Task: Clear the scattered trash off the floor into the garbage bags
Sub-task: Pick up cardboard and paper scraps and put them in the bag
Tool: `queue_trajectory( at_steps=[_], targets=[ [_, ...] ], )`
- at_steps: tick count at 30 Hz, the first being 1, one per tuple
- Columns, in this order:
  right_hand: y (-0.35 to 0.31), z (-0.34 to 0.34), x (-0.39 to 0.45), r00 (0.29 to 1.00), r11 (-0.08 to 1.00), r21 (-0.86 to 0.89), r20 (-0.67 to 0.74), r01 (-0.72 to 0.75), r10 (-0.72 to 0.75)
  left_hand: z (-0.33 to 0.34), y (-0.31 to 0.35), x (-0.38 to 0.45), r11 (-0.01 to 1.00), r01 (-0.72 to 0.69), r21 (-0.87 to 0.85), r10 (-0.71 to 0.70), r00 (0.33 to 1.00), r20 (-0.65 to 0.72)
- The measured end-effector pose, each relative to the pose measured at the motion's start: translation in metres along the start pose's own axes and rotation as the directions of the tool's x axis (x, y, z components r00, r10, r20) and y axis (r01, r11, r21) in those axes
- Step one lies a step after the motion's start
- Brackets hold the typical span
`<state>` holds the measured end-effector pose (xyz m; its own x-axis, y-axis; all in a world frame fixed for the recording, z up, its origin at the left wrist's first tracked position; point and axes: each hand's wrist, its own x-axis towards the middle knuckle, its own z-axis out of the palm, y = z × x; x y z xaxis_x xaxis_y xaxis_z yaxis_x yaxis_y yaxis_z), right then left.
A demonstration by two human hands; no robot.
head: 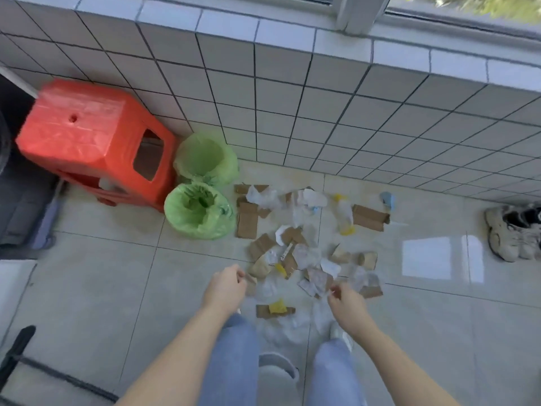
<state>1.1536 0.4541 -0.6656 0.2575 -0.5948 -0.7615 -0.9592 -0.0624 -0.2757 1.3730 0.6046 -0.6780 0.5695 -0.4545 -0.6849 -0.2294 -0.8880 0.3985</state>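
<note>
Trash lies strewn across a tiled floor as a person stands over it, both arms reaching down. Far to the left of the fingers, a red plastic stool sits tipped against the tiled wall; just right of it stand two open green garbage bags, one behind the other, their mouths gaping upward and well beyond the fingertips. The left hand hovers at the near-left edge of the scattered trash, its fingers loosely curled; motion blur makes it impossible to tell whether they pinch a scrap or hold nothing. Ahead of and between the two hands spreads the mess: torn cardboard pieces, crumpled clear plastic, white paper and small yellow scraps, none of it yet in a bag. The right hand hangs over the near-right edge of the pile, fingers curled inward, with no scrap plainly in its grasp. Well off to the right of those fingers, a pair of worn shoes rests by the wall. Judged from here, the light plastic could slip out of a loose pinch, and the limp bag rims could fold shut under a careless drop, spilling scraps back onto the floor
</note>
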Motion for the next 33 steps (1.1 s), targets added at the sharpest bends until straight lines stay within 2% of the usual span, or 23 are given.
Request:
queue_trajectory(
  at_steps=[5, 15, 20, 26, 30, 31, 33],
  targets=[
    [-0.013, 0.043, 0.018, 0.999, 0.997, 0.06, -0.018, -0.048, 0.05, 0.006, -0.021, 0.047, 0.996, -0.066, 0.067, 0.062, 0.996, 0.072],
    [-0.002, 0.07, 0.108, 1.0, 0.998, -0.06, -0.026, -0.01, 0.009, 0.064, -0.033, 0.126, 0.979, -0.159, 0.124, 0.141, 0.98, 0.137],
    [0.026, 0.107, 0.191, 0.999, 0.994, -0.099, 0.006, 0.054, -0.054, 0.123, -0.047, 0.187, 0.966, -0.178, 0.185, 0.148, 0.975, 0.166],
    [0.074, 0.171, 0.322, 0.982, 0.945, -0.267, 0.045, 0.191, -0.186, 0.213, -0.062, 0.296, 0.953, -0.181, 0.242, 0.142, 0.975, 0.171],
    [0.094, 0.21, 0.391, 0.936, 0.798, -0.492, 0.133, 0.348, -0.326, 0.27, -0.074, 0.358, 0.951, -0.175, 0.255, 0.133, 0.976, 0.17],
    [0.098, 0.22, 0.407, 0.909, 0.713, -0.57, 0.177, 0.408, -0.378, 0.282, -0.078, 0.372, 0.942, -0.181, 0.283, 0.132, 0.974, 0.184],
    [0.108, 0.239, 0.438, 0.805, 0.472, -0.692, 0.275, 0.546, -0.526, 0.299, -0.086, 0.4, 0.922, -0.182, 0.34, 0.121, 0.973, 0.195]
  ],
)
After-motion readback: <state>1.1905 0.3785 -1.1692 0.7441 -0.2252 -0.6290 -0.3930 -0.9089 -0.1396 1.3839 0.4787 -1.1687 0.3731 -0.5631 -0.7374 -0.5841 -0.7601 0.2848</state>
